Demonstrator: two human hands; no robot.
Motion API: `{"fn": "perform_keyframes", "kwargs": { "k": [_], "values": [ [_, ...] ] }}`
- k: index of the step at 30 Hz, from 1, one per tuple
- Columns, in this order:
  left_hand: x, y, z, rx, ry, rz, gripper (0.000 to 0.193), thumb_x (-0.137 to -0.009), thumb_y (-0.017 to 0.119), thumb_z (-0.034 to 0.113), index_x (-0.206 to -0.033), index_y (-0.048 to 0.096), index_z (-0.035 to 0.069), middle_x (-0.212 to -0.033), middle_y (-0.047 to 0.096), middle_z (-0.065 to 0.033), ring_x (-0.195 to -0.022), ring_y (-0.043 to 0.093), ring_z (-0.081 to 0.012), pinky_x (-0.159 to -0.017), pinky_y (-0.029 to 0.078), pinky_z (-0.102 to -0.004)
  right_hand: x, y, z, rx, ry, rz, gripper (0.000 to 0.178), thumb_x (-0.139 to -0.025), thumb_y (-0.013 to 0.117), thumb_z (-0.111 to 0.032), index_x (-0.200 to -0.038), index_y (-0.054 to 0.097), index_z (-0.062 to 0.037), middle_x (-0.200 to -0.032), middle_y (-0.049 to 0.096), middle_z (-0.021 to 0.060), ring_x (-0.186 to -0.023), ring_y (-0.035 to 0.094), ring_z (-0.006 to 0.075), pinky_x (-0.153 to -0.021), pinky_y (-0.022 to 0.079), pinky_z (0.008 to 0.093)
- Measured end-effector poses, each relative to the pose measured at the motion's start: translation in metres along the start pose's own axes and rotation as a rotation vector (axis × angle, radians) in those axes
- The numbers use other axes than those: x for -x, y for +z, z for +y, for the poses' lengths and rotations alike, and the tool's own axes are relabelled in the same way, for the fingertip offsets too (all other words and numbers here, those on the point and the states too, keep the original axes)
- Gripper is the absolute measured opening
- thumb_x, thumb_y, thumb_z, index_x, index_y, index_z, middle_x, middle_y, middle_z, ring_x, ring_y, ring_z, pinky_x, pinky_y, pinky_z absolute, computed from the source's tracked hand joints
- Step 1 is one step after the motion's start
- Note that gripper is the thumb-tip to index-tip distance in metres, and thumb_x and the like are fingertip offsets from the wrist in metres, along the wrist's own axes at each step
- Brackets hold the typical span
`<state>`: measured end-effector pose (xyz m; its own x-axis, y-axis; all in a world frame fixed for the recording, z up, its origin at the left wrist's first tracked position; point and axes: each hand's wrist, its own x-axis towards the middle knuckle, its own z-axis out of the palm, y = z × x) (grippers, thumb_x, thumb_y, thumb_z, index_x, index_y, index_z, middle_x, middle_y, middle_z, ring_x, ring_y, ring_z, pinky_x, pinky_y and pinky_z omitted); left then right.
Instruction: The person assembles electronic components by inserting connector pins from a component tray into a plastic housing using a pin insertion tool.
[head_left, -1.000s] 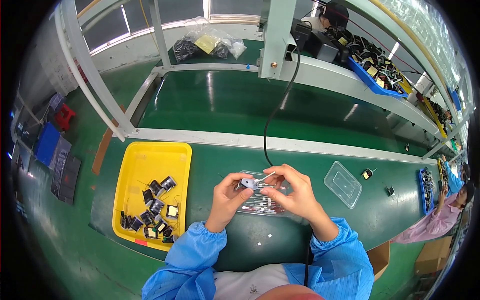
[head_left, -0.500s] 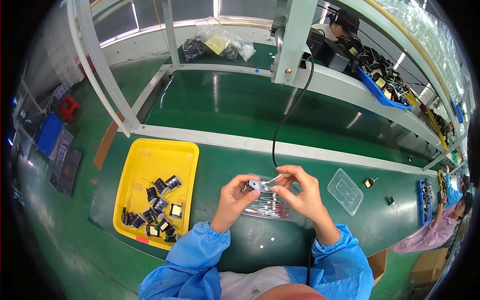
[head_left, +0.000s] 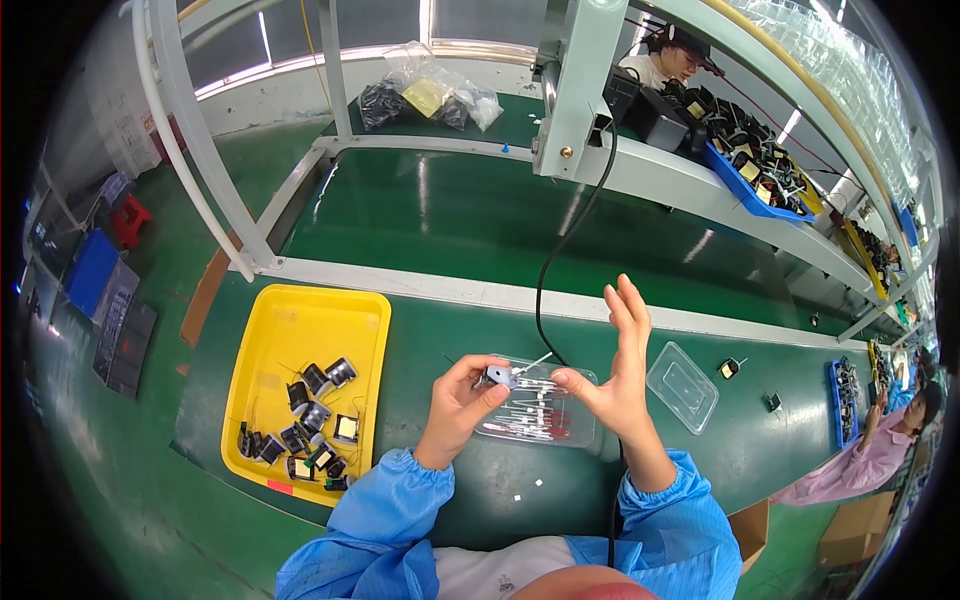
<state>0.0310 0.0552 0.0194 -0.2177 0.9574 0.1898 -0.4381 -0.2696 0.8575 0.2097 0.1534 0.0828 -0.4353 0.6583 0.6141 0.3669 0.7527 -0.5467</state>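
My left hand pinches a small black part with a grey, holed face between thumb and fingers. From that part a thin white lead sticks up to the right. My right hand is open, its fingers stretched away from me and holding nothing; its thumb tip is close to the lead. Beneath both hands lies a shallow clear plastic tray with many thin white and red pieces in it. To the left, a yellow tray holds several black wound parts with wire leads.
A clear plastic lid or tray lies right of my hand, with two loose parts beyond it. A black cable hangs to the bench. A metal frame post rises ahead. Blue trays of parts and other people are at right.
My right hand has let go of the white lead and spread its fingers up and outward. The left hand keeps its part. The whole view has shifted slightly.
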Motion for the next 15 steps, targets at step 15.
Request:
{"fn": "perform_keyframes", "kwargs": {
  "k": [15],
  "values": [
    [0.0002,0.0020,0.0007,0.005,-0.015,-0.004,0.029,-0.083,0.068,0.008,-0.109,0.057,0.000,-0.105,0.059,-0.0065,-0.098,0.053,-0.0136,-0.088,0.041,-0.0275,-0.0005,0.0014,-0.0041,0.006,-0.006,-0.056,0.083,-0.067,0.079,-0.039,-0.133,0.044,-0.0034,-0.141,0.037,0.0173,-0.128,0.034,0.0329,-0.104,0.030,0.0443]
  ]
}}
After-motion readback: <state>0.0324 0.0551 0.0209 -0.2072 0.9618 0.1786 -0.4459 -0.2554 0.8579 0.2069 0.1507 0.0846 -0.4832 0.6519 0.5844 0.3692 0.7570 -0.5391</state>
